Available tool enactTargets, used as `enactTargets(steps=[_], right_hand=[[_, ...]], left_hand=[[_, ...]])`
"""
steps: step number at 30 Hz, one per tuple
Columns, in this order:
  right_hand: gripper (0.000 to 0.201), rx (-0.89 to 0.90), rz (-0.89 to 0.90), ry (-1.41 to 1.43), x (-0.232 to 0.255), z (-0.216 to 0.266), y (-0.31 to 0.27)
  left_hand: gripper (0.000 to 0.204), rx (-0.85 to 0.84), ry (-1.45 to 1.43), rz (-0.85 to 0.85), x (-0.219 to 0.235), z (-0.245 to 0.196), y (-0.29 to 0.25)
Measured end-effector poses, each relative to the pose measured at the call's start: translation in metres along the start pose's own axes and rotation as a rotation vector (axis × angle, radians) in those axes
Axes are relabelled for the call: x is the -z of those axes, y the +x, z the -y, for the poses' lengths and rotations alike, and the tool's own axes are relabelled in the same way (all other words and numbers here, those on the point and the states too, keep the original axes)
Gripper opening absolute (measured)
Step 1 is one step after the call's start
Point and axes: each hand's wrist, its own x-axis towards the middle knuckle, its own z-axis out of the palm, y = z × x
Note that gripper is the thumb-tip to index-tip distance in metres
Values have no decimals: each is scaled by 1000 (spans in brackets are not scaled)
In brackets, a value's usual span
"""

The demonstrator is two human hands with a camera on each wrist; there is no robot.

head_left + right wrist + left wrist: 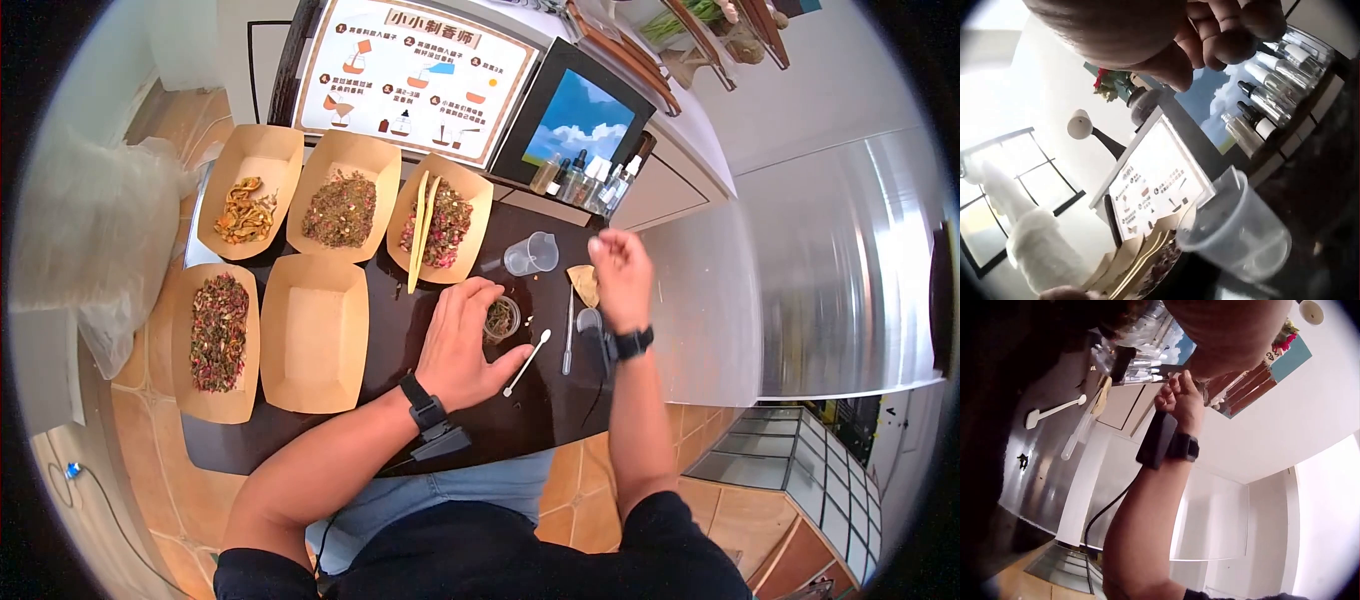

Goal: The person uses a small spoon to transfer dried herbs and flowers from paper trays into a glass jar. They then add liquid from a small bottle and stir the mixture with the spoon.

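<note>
A small glass jar (512, 308) with dried plant bits in it stands on the dark table. My left hand (455, 345) curves round its near left side, fingertips at the rim and thumb just below. My right hand (622, 280) is raised over the table's right side, its fingers loosely bent with nothing seen between them. Below it lie a folded brown paper filter (582, 285), a plastic pipette (568, 340) and a small clear round piece (588, 320). Beside my left thumb lies a white double-ended spoon (528, 362). An empty plastic beaker (1235, 228) stands behind the jar.
Paper trays (315, 300) fill the left side, several with dried flowers and herbs; wooden tongs (422, 235) lie across one. Small bottles (585, 182) stand in a rack at the back, beside a sky picture (585, 120) and an instruction board (410, 75).
</note>
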Motion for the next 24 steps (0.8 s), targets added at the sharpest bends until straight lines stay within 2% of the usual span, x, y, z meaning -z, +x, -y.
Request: enactTargets(steps=[1, 3, 5, 7, 9, 11, 12, 13, 15, 16, 17, 19, 21, 23, 24], right_hand=[[20, -78, -17, 97, -1, 0, -23], [20, -181, 14, 157, -3, 5, -66], [22, -285, 52, 189, -11, 12, -100], [25, -178, 27, 36, -24, 11, -124], [29, 207, 96, -308, -20, 23, -134], [32, 389, 174, -466, -18, 30, -142], [22, 418, 194, -436, -18, 37, -146], [22, 416, 191, -441, -18, 37, -152], [18, -31, 113, -510, -17, 37, -164], [24, -37, 29, -611, -18, 31, -162], [24, -37, 30, -614, -17, 29, -164], [30, -172, 147, -724, -19, 31, -165], [31, -197, 144, -696, -28, 29, -172], [28, -268, 164, -520, -34, 24, -175], [21, -309, 162, -509, -36, 24, -174]], left_hand=[[76, 1, 0, 4, 0, 0, 0], [87, 36, 24, 44, -2, 0, 0], [89, 78, 45, 72, -7, 4, -2], [92, 117, 83, 88, -10, 7, -3], [90, 118, 117, 126, -10, 8, -4], [89, 118, 112, 135, -10, 8, -5], [89, 120, 114, 136, -10, 8, -4], [89, 117, 109, 137, -10, 8, -3], [87, 114, 123, 142, -8, 8, -3], [86, 110, 133, 134, -8, 8, -4], [86, 110, 130, 133, -9, 7, -5], [85, 95, 137, 124, -9, 8, -4], [83, 99, 125, 122, -9, 8, -3], [82, 108, 126, 123, -9, 8, -3], [82, 108, 126, 121, -9, 8, -4]])
